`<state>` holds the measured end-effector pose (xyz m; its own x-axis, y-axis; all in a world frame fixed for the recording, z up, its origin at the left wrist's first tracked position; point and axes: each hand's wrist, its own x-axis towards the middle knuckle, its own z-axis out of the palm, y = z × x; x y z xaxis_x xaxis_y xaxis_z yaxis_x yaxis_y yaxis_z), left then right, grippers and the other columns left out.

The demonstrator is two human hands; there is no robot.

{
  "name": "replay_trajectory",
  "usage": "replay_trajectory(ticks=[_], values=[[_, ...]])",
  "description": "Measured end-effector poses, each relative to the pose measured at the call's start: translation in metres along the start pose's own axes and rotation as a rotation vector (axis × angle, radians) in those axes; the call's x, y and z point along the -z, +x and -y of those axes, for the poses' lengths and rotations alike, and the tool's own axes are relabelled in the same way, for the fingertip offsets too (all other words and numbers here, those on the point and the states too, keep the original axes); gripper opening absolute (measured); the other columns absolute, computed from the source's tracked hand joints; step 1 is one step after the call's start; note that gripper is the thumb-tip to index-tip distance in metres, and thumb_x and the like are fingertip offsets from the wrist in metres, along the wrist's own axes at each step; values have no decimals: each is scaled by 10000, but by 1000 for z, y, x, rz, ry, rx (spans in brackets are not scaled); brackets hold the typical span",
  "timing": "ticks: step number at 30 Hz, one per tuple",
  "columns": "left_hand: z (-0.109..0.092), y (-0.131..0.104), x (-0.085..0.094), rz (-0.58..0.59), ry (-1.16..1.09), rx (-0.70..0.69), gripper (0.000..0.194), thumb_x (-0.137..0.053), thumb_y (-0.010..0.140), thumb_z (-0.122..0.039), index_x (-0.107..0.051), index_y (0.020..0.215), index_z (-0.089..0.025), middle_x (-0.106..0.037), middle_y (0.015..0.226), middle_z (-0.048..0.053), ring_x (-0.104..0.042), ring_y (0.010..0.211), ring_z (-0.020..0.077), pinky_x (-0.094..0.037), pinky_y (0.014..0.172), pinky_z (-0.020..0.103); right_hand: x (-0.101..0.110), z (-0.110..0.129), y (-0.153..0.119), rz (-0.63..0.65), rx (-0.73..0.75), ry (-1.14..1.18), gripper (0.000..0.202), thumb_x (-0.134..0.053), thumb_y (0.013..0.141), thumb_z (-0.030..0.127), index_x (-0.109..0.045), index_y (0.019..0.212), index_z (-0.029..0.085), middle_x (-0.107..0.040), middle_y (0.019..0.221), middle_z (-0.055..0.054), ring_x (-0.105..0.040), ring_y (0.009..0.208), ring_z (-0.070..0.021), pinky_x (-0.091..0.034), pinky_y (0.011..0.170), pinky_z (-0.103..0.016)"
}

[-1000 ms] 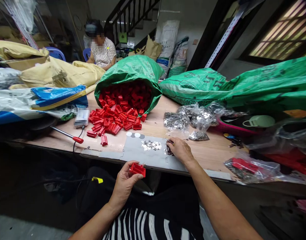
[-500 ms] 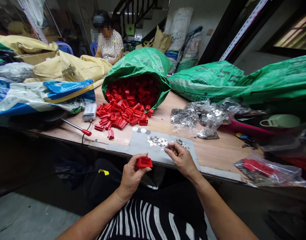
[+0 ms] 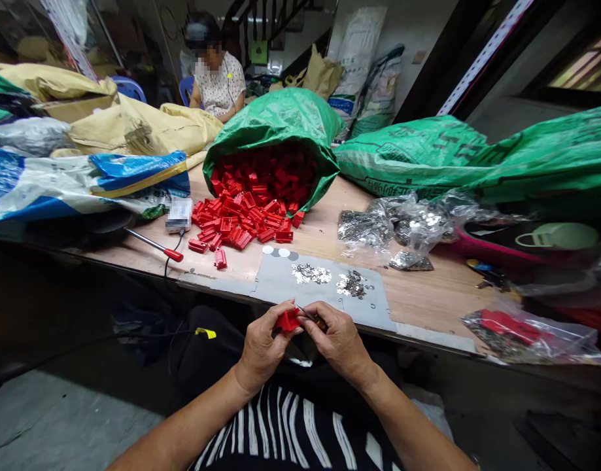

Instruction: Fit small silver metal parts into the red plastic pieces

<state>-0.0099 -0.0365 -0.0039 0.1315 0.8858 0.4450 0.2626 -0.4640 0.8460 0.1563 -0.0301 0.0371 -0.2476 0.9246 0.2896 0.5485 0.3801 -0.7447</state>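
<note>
- Two bare hands in front of me, close together just off the near edge of the desk (image 3: 422,297). The left hand (image 3: 261,345) has one red plastic piece (image 3: 288,320) pinched between thumb and fingers.
- The right hand (image 3: 340,337) is closed around one slim tool (image 3: 320,322), yellowish at the handle, its thin tip right up at that red piece. Can't tell if it's actually touching.
- One grey mat (image 3: 275,282) on the desk, with two heaps of little metal bits: a bright silver heap (image 3: 311,274) and a darker heap (image 3: 352,284) to its right. Way too many bits to count.
- Two white discs (image 3: 267,250) at the mat's far left corner, with grey round shapes beside them.
- One open green sack (image 3: 280,114) lying on its side, spilling a big pile of red pieces (image 3: 239,222), dozens easily. One loose red piece (image 3: 220,258) sits nearest the desk edge.
- One metal rod (image 3: 155,244) with a red grip, left of the pile.
- Right side: several clear bags (image 3: 363,229) of metal bits, one pale green cup (image 3: 558,236), and one clear bag with red stuff (image 3: 516,330) inside.
- One other person (image 3: 220,85) in a spotted top, sitting across the desk.
</note>
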Motion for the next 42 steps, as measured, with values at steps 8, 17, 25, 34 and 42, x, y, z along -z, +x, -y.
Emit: replay_trajectory(ticks=[8, 17, 25, 34, 42], values=[[0, 0, 0, -61, -107, 134, 361, -684, 804, -240, -602, 1155, -248, -691, 1171, 49, -666, 1058, 198, -536, 944, 333, 0, -3, -2, 71, -98, 262, 182, -539, 911, 317, -672, 932, 194, -643, 856, -47, -600, 797, -181, -466, 737, -279], [-2, 1, -1, -69, -119, 137, 314, -704, 780, -231, -636, 1085, -252, -704, 1160, 41, -572, 1206, 256, -380, 1103, 501, -1, -16, 2, -5, -247, 443, 241, -622, 847, 428, -586, 861, 190, -562, 799, -1, -519, 764, -154, -432, 726, -266], [-4, -3, -2, -46, -103, 32, 339, -686, 795, -191, -614, 1120, -253, -705, 1158, 42, -642, 1112, 225, -408, 1092, 466, -4, -14, 5, 116, -319, 585, 318, -683, 785, 466, -523, 805, 191, -501, 744, 33, -468, 704, -131, -390, 681, -254], [-1, -9, -6, -4, -53, -72, 347, -637, 819, -150, -602, 1156, -227, -692, 1172, 71, -604, 1171, 223, -492, 1022, 405, -3, -17, -1, 204, -340, 633, 401, -676, 778, 524, -446, 766, 197, -434, 723, 44, -402, 658, -113, -360, 614, -234], [-4, -11, -8, 39, -115, -49, 366, -667, 801, -168, -603, 1154, -244, -699, 1164, 62, -601, 1171, 238, -470, 1044, 435, 0, -19, -14, 278, -424, 781, 386, -689, 783, 502, -459, 882, 207, -426, 726, 55, -319, 534, -69, -252, 462, -191]])
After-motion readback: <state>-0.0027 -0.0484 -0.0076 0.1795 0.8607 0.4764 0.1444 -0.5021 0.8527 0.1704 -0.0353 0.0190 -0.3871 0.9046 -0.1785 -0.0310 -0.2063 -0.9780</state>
